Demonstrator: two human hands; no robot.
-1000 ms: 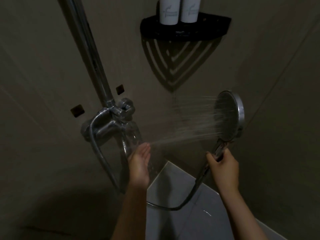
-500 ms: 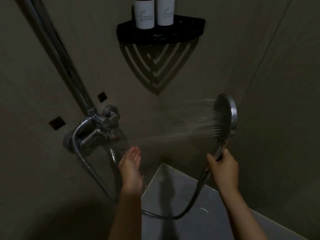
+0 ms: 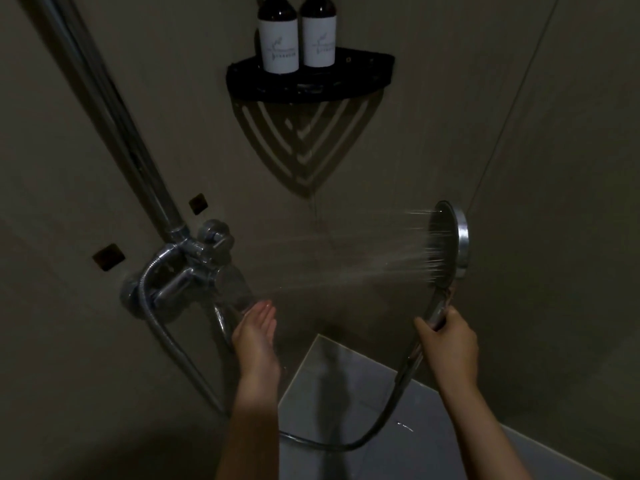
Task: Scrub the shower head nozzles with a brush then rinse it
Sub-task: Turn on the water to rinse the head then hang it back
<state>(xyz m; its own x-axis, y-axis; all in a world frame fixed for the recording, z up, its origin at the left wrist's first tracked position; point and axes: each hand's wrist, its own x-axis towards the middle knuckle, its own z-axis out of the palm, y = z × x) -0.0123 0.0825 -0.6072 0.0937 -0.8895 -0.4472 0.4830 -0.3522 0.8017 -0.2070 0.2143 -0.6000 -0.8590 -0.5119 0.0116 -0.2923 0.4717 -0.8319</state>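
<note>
Your right hand (image 3: 448,344) gripped the shower head (image 3: 450,244) handle | your left hand (image 3: 258,329) lay open, palm up, in its spray (image 3: 346,268).

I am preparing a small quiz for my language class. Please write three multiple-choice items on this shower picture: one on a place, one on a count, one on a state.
1. Where do the bottles stand?
A. on the shelf
B. on the floor
C. beside the drain

2. How many bottles are there?
A. one
B. two
C. four

3. What is the shower head doing?
A. spraying water
B. hanging dry
C. lying on the floor

Answers:
1 A: both stand on the black corner shelf.
2 B: two white-labelled bottles stand side by side.
3 A: the right hand grips its handle, and jets fly towards the open left hand.
</note>
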